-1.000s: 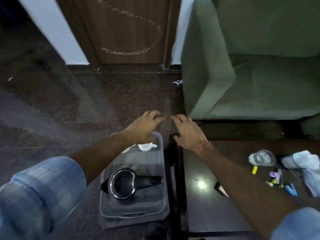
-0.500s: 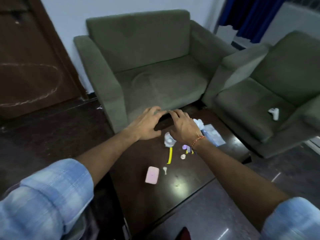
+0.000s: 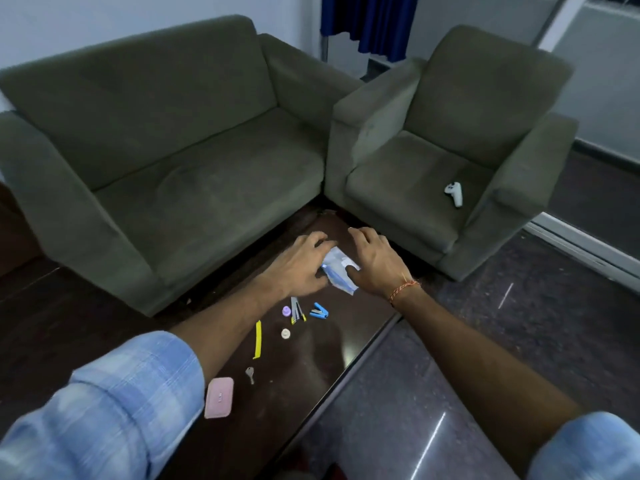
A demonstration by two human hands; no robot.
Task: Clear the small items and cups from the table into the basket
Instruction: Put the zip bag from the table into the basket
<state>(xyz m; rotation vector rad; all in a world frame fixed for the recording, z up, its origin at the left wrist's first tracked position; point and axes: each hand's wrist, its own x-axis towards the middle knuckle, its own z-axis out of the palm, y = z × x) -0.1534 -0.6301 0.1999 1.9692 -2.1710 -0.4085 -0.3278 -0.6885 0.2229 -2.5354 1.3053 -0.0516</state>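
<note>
On the dark table (image 3: 311, 375) both of my hands hover palms down at the far end. My left hand (image 3: 298, 268) and my right hand (image 3: 374, 265) flank a blue-and-white plastic packet (image 3: 337, 273); my right thumb rests on it and my left fingers reach over its top edge. Nearer to me lie a blue stapler (image 3: 319, 311), a purple cap (image 3: 286, 311), a grey cutter (image 3: 296, 310), a white round cap (image 3: 285, 333), a yellow strip (image 3: 258, 339), a key (image 3: 250, 374) and a pink case (image 3: 219, 397). No basket or cup shows.
A green sofa (image 3: 173, 168) stands behind the table and a green armchair (image 3: 433, 168) to its right, both close to the table's far edge. A white controller (image 3: 454, 192) lies on the armchair seat. Dark polished floor runs along the table's right side.
The view swung right, from a floor tray holding a kettle and cups to the table. Both hands moved across the table and now sit at the plastic packet.
</note>
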